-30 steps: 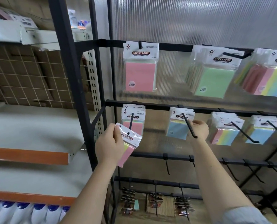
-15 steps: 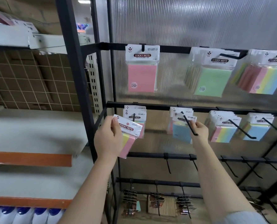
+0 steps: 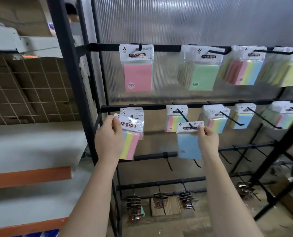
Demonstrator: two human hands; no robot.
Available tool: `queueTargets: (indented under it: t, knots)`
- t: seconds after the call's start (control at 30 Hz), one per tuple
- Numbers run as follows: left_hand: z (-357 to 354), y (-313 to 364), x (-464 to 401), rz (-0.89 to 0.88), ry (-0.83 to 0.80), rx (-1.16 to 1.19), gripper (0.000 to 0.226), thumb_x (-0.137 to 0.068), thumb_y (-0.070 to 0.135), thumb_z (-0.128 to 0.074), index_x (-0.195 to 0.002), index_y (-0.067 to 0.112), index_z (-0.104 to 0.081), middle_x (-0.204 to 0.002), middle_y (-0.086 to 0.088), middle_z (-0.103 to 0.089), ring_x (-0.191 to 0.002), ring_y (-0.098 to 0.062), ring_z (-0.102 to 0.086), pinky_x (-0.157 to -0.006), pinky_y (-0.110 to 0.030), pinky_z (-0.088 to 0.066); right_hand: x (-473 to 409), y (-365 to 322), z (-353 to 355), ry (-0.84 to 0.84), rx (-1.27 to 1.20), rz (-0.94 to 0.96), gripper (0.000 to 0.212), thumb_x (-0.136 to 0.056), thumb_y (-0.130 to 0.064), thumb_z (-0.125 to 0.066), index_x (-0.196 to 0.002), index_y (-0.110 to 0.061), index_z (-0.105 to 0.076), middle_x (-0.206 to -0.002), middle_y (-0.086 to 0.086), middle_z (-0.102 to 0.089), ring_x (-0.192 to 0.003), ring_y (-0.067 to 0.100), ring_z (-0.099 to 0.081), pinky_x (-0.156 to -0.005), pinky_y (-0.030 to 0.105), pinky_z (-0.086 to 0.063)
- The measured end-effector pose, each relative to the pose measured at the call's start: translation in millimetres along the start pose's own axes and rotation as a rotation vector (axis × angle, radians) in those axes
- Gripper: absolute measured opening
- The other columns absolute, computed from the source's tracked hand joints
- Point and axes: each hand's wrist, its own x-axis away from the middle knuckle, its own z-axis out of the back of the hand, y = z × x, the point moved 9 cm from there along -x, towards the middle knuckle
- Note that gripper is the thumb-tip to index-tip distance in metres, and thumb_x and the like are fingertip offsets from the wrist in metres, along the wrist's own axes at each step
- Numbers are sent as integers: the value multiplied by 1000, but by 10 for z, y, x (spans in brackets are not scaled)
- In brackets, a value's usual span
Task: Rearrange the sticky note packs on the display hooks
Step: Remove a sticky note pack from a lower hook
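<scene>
Head view: a multicolour pack (image 3: 131, 134) is pinched at its white header card by the left hand (image 3: 110, 139), fingers curled round the card's left edge, so that the punched hole is kept free; it is held just in front of the packs on the leftmost hook (image 3: 132, 115) of the middle rail (image 3: 152, 106), apparently for threading there or kept aside. A blue pack (image 3: 189, 146) is gripped at its header by the right hand (image 3: 208, 139), thumb and fingertips pinching the card's right end, with the hole at the tip of the second hook (image 3: 185, 116); whether it is being slid on or off cannot be told. Striped packs (image 3: 175, 123) hang further back on that hook, a likely reason for the sorting. Larger packs (image 3: 138, 76) hang untouched on the top rail
</scene>
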Motion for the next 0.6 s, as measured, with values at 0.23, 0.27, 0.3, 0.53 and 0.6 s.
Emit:
queueTargets:
  t: [0.23,0.27,0.3,0.53,0.6]
  knots:
    - [-41,66,38,-11,-22,42,45,-88,59,-21,-78,21,-44,-66,12,-54,-56,-5,-57,-43,-17,-35,290,-121,316,73,-45,15,40,-100,-29,-44,-65,-11,-51,-59,0,-49,-54,14,-42,-49,26,-31]
    - [-54,81,41,-10,-20,36,42,-91,56,-23,-77,22,-43,-64,14,-51,-54,-5,-55,-43,-17,-34,304,-145,373,91,-47,23,41,-100,-30,-44,-66,-8,-51,-58,-1,-48,-53,13,-40,-48,26,-30]
    - [-69,104,47,-10,-18,30,39,-93,52,-26,-75,22,-43,-62,15,-49,-52,-4,-54,-43,-15,-32,313,-172,432,111,-48,32,41,-99,-30,-45,-68,-5,-52,-57,-1,-47,-51,12,-39,-48,25,-30]
    - [-313,420,68,-43,-55,60,33,-100,35,-34,-74,17,-43,-60,11,-49,-52,-4,-49,-43,-17,-29,240,-323,918,245,-162,78,43,-98,-31,-48,-64,-5,-52,-52,-9,-43,-51,6,-34,-50,24,-28]
    - [-386,568,79,-71,-66,106,31,-100,33,-35,-74,19,-43,-60,12,-50,-52,-3,-49,-42,-14,-32,188,-334,1075,271,-215,73,42,-96,-32,-50,-58,-16,-50,-51,-13,-46,-51,5,-36,-51,24,-29]
